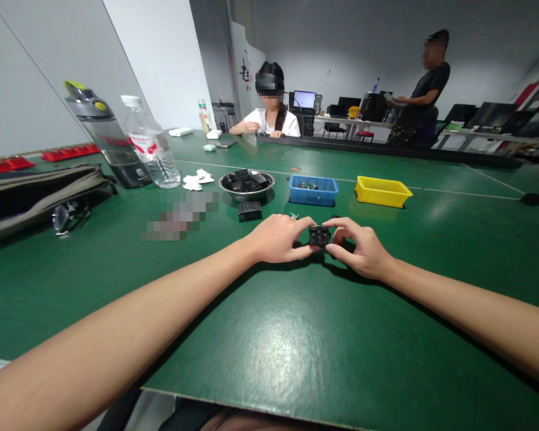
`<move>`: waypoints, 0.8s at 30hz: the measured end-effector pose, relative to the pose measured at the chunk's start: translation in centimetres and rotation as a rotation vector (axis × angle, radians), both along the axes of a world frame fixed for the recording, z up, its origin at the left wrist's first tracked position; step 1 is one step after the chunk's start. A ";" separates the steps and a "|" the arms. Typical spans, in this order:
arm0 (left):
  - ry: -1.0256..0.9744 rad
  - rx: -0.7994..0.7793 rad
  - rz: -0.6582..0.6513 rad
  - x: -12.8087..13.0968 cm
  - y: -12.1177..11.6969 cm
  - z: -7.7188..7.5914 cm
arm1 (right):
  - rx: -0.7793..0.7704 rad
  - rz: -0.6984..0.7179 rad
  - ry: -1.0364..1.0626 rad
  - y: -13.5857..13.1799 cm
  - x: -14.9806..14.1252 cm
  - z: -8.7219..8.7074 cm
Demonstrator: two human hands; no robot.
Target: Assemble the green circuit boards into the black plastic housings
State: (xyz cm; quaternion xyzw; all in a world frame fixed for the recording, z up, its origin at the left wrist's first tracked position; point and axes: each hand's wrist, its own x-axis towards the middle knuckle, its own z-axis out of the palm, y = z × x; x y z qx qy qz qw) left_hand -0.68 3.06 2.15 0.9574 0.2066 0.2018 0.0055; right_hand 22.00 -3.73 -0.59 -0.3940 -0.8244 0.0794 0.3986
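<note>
A small black plastic part (319,236) with little holes in its face is held between both my hands just above the green table (269,353). My left hand (276,238) pinches its left side with curled fingers. My right hand (357,246) grips its right side, index finger arched over the top. Behind my hands, another black part (250,209) lies on the table in front of a metal bowl (247,185) that holds several more black parts.
A blue bin (313,190) and a yellow bin (382,191) stand beyond my hands. Two bottles (150,143), crumpled tissue (197,179), glasses (69,215) and a long bag (36,194) lie at left. One person sits at the far end; another stands at right.
</note>
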 end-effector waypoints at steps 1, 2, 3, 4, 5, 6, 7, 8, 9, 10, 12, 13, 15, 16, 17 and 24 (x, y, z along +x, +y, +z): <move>0.003 0.000 0.002 0.0 0.0 0.0 | -0.001 0.000 0.000 0.0 0.0 0.0; 0.006 0.000 0.003 0.0 0.0 0.0 | -0.002 0.001 0.001 0.0 0.0 0.0; 0.009 0.000 0.005 0.0 0.0 0.1 | -0.005 0.002 0.003 0.0 0.0 0.0; 0.012 -0.001 0.006 0.0 -0.1 0.1 | -0.008 0.003 0.004 0.0 0.0 -0.1; 0.013 -0.001 0.006 0.0 0.0 0.1 | -0.010 0.004 0.005 0.0 0.0 -0.1; 0.015 -0.002 0.006 0.0 0.0 0.1 | -0.012 0.005 0.005 0.0 0.0 -0.1; 0.015 -0.003 0.005 0.0 0.0 0.1 | -0.013 0.005 0.005 0.0 0.0 -0.1; 0.014 -0.005 0.005 0.0 0.0 0.1 | -0.012 0.004 0.005 0.0 0.0 -0.1; 0.015 -0.006 0.005 0.0 0.0 0.1 | -0.012 0.003 0.005 0.0 0.1 -0.1; 0.014 -0.006 0.005 0.0 0.0 0.1 | -0.011 0.001 0.004 0.0 0.1 -0.1; 0.011 -0.003 0.006 0.0 0.0 0.0 | -0.010 -0.003 0.002 0.0 0.1 -0.1; 0.010 -0.001 0.005 0.0 0.0 0.0 | -0.010 -0.003 0.002 0.0 0.1 -0.1; 0.010 0.001 0.003 0.0 0.0 0.0 | -0.012 -0.001 0.003 0.0 0.1 0.0; 0.011 0.002 0.003 0.0 0.0 0.0 | -0.013 0.000 0.005 0.0 0.1 0.0; 0.014 0.003 0.003 0.0 0.0 0.0 | -0.013 0.001 0.007 0.0 0.0 0.0; 0.011 0.011 -0.001 0.0 0.0 0.1 | -0.008 0.002 0.010 0.0 0.0 -0.1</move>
